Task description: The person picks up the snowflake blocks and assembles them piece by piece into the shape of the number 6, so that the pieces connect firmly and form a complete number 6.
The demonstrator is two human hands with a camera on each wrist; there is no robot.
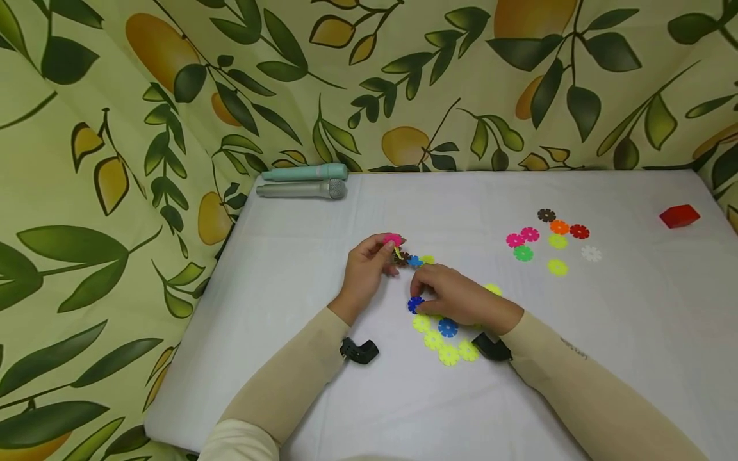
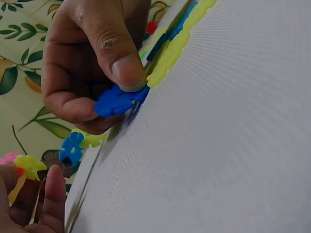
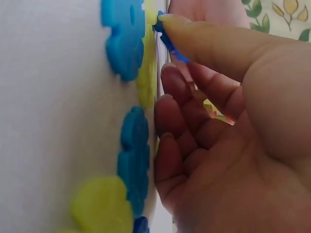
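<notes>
My left hand (image 1: 364,272) grips a small joined cluster of notched plastic flower discs: a pink disc (image 1: 393,240), a yellow disc (image 2: 30,167), a brown disc (image 1: 401,257) and a light blue disc (image 2: 71,149). Just to the right, my right hand (image 1: 458,296) pinches a dark blue disc (image 2: 115,102) between thumb and fingertips, low over the table. Below that hand lie several yellow discs (image 1: 449,355) in a curve, with a lighter blue disc (image 1: 448,328) among them. The right hand and wrist hide part of this group.
At the right, loose discs lie scattered, among them an orange disc (image 1: 559,227), a green disc (image 1: 523,253) and a white disc (image 1: 591,254). A red block (image 1: 680,216) sits near the right edge. Two microphones, teal (image 1: 305,172) and silver (image 1: 301,189), lie at the back left.
</notes>
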